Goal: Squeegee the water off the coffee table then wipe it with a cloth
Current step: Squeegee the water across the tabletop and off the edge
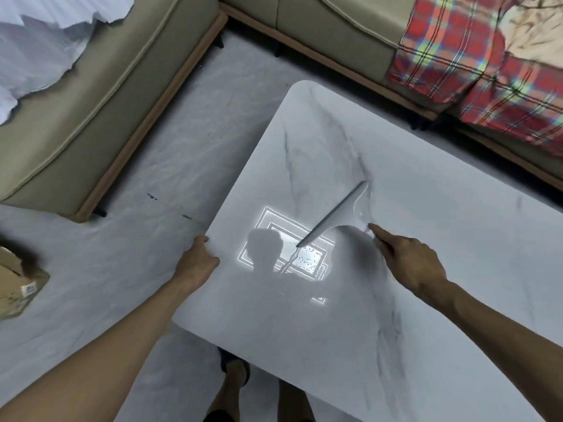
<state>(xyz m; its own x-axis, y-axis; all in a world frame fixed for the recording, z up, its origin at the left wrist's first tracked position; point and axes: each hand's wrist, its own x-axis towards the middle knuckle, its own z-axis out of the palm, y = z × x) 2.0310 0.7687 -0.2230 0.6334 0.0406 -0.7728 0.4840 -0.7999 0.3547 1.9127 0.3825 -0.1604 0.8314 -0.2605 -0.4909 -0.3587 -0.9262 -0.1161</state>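
On the white grey-veined marble coffee table [463,269], your right hand [408,263] gripped the pale grey squeegee [335,214], blade diagonal just left of it, your left hand [198,258] clutching the table's edge.

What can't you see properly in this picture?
All in the head view:
Squeegee handle: mostly covered by the right hand.
Fingers of the left hand: tucked under the coffee table edge.
Water left on the table: lost in light glare and marble veins.
Cardboard box: cut off by the left edge.
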